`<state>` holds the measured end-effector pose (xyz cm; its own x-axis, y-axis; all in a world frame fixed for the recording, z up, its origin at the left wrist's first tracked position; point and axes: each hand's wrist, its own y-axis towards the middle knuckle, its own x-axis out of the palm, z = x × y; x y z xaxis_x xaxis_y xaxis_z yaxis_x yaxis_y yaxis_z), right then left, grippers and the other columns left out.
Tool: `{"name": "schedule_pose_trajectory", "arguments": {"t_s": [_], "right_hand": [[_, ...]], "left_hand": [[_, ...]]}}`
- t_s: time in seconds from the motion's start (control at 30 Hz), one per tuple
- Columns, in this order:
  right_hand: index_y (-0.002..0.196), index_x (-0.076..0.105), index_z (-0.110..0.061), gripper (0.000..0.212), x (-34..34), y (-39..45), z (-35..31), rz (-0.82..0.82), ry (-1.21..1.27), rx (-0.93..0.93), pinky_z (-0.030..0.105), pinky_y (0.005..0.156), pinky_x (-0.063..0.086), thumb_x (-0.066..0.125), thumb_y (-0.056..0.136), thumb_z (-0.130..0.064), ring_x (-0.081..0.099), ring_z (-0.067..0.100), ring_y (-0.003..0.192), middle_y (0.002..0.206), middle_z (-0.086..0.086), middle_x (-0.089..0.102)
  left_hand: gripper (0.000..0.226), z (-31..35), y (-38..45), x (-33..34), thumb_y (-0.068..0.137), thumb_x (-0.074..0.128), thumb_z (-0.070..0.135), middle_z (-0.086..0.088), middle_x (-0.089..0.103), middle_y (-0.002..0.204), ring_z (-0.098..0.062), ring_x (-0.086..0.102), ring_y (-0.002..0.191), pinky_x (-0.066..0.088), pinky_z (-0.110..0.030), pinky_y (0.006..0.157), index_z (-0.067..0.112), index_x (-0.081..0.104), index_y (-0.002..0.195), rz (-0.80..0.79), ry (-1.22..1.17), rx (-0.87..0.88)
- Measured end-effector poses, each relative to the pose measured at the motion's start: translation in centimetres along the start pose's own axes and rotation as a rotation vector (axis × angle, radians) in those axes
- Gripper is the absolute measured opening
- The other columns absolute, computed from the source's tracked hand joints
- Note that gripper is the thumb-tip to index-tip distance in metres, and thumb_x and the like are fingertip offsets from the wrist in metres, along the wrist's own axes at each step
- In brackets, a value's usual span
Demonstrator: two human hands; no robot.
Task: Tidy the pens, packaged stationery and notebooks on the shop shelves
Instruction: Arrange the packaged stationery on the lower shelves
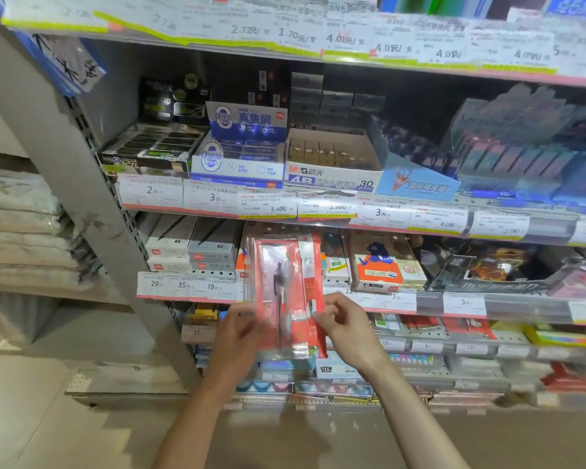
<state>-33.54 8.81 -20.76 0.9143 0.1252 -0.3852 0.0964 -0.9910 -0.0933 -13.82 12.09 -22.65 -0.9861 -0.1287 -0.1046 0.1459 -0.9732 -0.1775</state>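
Both hands hold a red blister pack [286, 292] upright in front of the shelving. The left hand [241, 330] grips its lower left edge, fingers closed against the clear plastic; the right hand [340, 321] pinches the lower right edge, fingertips together on the card. A dark pen-like item shows inside the pack, blurred.

Directly behind the pack runs a shelf with price labels [183, 286]. To the pack's left on that shelf stand white and grey flat boxes [192, 247], stacked. To its right sits an orange-and-cream carton [383, 265] with a blue cartoon figure, then a dark open tray [494, 269] whose contents cannot be made out.

Above the pack, on the next shelf up, open display boxes stand in a row: a black one [146, 154] holding dark wrapped pieces, a blue-and-white one [241, 157], a white eraser box [332, 164] marked 4B with tan blocks filling only its rear left part, and a pale blue one [416, 174] with dark items.
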Motion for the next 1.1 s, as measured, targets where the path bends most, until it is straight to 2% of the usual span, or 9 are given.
{"name": "schedule_pose_trajectory", "arguments": {"t_s": [0.13,0.3,0.47,0.57,0.67,0.83,0.9,1.0,1.1], "right_hand": [[0.091,0.061,-0.002,0.004,-0.8,-1.7,1.1,0.049,0.045,-0.003,0.018,0.062,0.041,0.062,0.093,-0.004,0.046,0.010,0.065,0.070,0.004,0.046],[0.081,0.061,-0.014,0.016,-3.7,-4.3,3.9,0.094,0.059,0.051,0.024,0.073,0.045,0.061,0.092,-0.001,0.049,0.010,0.069,0.071,0.001,0.048],[0.073,0.055,-0.014,0.025,-7.7,-6.0,7.4,0.128,0.091,0.116,0.036,0.084,0.047,0.062,0.090,0.002,0.047,0.012,0.071,0.066,-0.006,0.045],[0.073,0.055,-0.014,0.024,-10.6,-6.5,9.8,0.105,0.088,0.144,0.032,0.080,0.044,0.064,0.090,0.002,0.045,0.013,0.071,0.070,0.001,0.044],[0.078,0.057,-0.006,0.017,-13.8,-6.7,12.8,0.065,0.088,0.185,0.031,0.075,0.038,0.063,0.089,0.004,0.039,0.016,0.071,0.073,0.006,0.039],[0.066,0.045,-0.016,0.036,-19.8,-7.1,16.5,0.011,0.045,0.189,0.020,0.063,0.032,0.058,0.087,0.010,0.035,0.011,0.067,0.074,0.008,0.038],[0.065,0.043,-0.012,0.033,-22.1,-7.2,18.5,-0.015,-0.012,0.189,0.018,0.059,0.032,0.060,0.084,0.009,0.038,0.010,0.064,0.071,0.007,0.043],[0.076,0.060,-0.007,0.018,-24.7,-7.5,21.6,-0.043,-0.009,0.259,0.019,0.060,0.046,0.065,0.084,0.009,0.060,0.012,0.063,0.071,0.006,0.065],[0.078,0.062,-0.008,0.026,-26.3,-7.7,24.0,-0.062,0.014,0.319,0.023,0.063,0.052,0.060,0.083,0.017,0.068,0.020,0.064,0.072,0.012,0.072]], "left_hand": [[0.017,-1.2,-0.6,1.0,0.092,0.063,0.007,0.004,0.070,0.098,0.002,0.066,0.088,0.047,-0.018,0.077,0.023,0.059,0.097,-0.067,-0.033,0.021],[0.012,-3.2,-1.3,4.4,0.091,0.066,0.008,-0.006,0.072,0.098,-0.014,0.068,0.091,0.052,-0.021,0.078,0.008,0.060,0.100,-0.135,-0.053,0.008],[0.013,-4.0,-2.5,9.1,0.089,0.070,0.010,0.002,0.073,0.095,-0.006,0.067,0.087,0.050,-0.017,0.078,0.017,0.062,0.096,-0.228,-0.047,-0.035],[0.012,-4.1,-3.1,12.1,0.089,0.070,0.010,0.000,0.074,0.091,-0.008,0.067,0.083,0.050,-0.015,0.072,0.017,0.062,0.094,-0.286,0.020,-0.067],[0.014,-4.6,-3.7,15.6,0.088,0.071,0.010,0.008,0.072,0.078,-0.003,0.065,0.073,0.046,-0.014,0.067,0.017,0.059,0.085,-0.308,0.083,-0.094],[0.010,-5.2,-4.8,22.4,0.089,0.071,0.019,0.007,0.075,0.089,-0.009,0.070,0.089,0.051,-0.025,0.082,0.020,0.064,0.095,-0.324,0.138,-0.186],[0.012,-5.8,-5.1,25.1,0.088,0.071,0.022,0.005,0.076,0.093,-0.011,0.071,0.092,0.053,-0.029,0.087,0.018,0.064,0.097,-0.324,0.176,-0.214],[0.014,-6.9,-5.1,28.7,0.088,0.072,0.022,0.002,0.075,0.094,-0.017,0.070,0.097,0.053,-0.027,0.088,0.017,0.062,0.097,-0.326,0.218,-0.239],[0.029,-8.5,-5.0,31.1,0.076,0.076,0.047,0.002,0.073,0.096,-0.017,0.069,0.099,0.053,-0.036,0.093,0.024,0.062,0.089,-0.328,0.277,-0.301]]}}
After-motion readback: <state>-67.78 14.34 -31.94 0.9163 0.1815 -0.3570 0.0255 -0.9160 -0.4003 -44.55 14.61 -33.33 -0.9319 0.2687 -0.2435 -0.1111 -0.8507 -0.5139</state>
